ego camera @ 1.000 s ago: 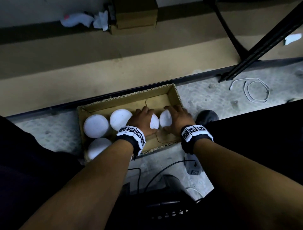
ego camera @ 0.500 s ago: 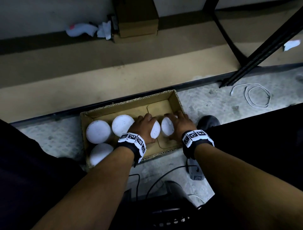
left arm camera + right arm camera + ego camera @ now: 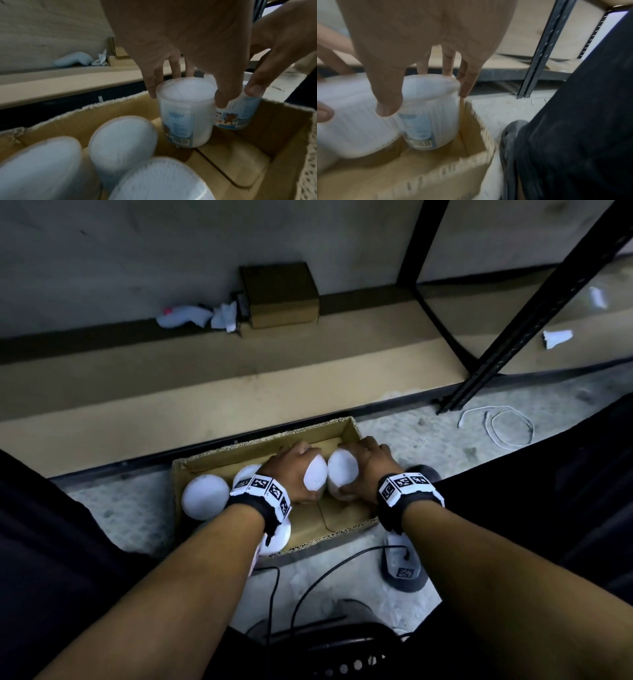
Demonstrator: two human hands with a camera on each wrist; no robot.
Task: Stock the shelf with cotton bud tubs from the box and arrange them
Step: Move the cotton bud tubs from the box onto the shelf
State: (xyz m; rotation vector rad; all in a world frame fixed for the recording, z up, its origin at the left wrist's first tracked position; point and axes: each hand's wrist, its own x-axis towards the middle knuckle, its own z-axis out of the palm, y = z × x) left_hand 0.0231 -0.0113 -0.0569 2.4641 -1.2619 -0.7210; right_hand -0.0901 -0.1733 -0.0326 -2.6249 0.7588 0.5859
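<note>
Shelving of pale wooden board runs behind an open brown cardboard box on the floor. Inside it, left hand grips one white-lidded clear plastic tub; right hand grips another tub beside it.

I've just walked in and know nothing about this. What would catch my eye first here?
Two hands reach down into a cardboard box on the floor, the left hand and the right hand each gripping a white cotton bud tub: the left tub and the right tub, side by side. Three more tubs stand at the box's left end, and a bare shelf board lies just beyond.
</note>
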